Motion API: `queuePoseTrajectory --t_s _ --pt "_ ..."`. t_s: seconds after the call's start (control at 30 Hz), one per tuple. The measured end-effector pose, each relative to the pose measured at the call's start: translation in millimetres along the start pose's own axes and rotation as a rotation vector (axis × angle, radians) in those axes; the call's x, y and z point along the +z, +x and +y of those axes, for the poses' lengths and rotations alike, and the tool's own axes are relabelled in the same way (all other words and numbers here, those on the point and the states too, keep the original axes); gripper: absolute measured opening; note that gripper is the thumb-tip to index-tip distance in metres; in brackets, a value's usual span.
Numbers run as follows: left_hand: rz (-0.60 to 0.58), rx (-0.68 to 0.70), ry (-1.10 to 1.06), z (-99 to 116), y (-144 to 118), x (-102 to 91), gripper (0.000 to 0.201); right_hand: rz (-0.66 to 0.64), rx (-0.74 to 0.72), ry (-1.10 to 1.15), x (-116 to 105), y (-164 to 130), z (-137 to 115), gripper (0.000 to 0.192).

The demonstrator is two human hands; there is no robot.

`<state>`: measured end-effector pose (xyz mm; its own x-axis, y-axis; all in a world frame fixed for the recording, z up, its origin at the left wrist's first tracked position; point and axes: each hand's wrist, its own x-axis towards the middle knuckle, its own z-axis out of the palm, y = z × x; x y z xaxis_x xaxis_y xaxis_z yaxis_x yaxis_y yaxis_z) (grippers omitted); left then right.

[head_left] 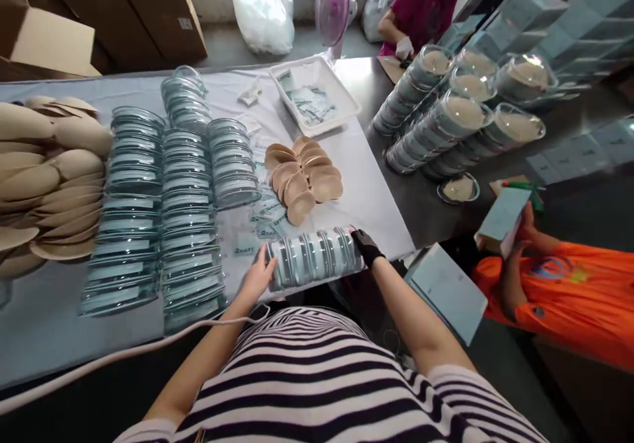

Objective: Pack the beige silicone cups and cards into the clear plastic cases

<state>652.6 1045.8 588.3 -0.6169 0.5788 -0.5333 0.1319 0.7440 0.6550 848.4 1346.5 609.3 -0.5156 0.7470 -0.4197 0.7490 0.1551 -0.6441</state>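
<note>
A row of clear round plastic cases (317, 257) lies on its side along the table's front edge, with pale blue inside. At the row's left end my left hand (258, 274) presses with its fingers. My right hand (366, 247), in a black fingerless glove, grips the right end, so the row is held between both hands. Just beyond it are overlapping beige bra cups (301, 206) in a cluster. Small printed sachets (270, 220) lie beside them on the white cloth.
Tall stacks of clear cases (191, 212) and a heap of beige cups (54, 185) fill the left. A white tray (341, 109) holds packets. Filled cases (436, 116) stand at right. One co-worker in orange (579, 291) holds a box; another in magenta (421, 7) is at the back.
</note>
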Motion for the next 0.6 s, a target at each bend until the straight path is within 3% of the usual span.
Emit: queuePoseTrajectory --t_s 0.13,0.23,0.33,0.4,0.5,0.6 --pt "0.141 0.034 0.05 -6.1 22.8 -10.3 0.072 -0.058 -0.048 -0.039 -22.6 49.1 -19.4 0.056" --pt "0.358 0.136 0.019 -3.9 30.1 -7.2 0.07 0.072 -0.245 -0.146 -64.5 105.6 -53.8 0.06" --pt "0.5 0.236 0.087 12.7 36.1 11.1 0.067 0.202 -0.491 -0.268 -104.3 189.8 -122.4 0.059" --pt "0.527 0.254 0.167 24.7 39.6 25.5 0.063 0.251 -0.624 -0.359 -117.0 253.8 -181.3 0.059" --pt "0.534 0.261 0.28 29.8 42.9 41.3 0.051 0.216 -0.747 -0.534 -110.7 340.9 -265.2 0.061" --pt "0.543 0.316 0.373 18.1 43.3 48.3 0.043 0.118 -0.715 -0.692 -86.1 403.7 -320.2 0.085"
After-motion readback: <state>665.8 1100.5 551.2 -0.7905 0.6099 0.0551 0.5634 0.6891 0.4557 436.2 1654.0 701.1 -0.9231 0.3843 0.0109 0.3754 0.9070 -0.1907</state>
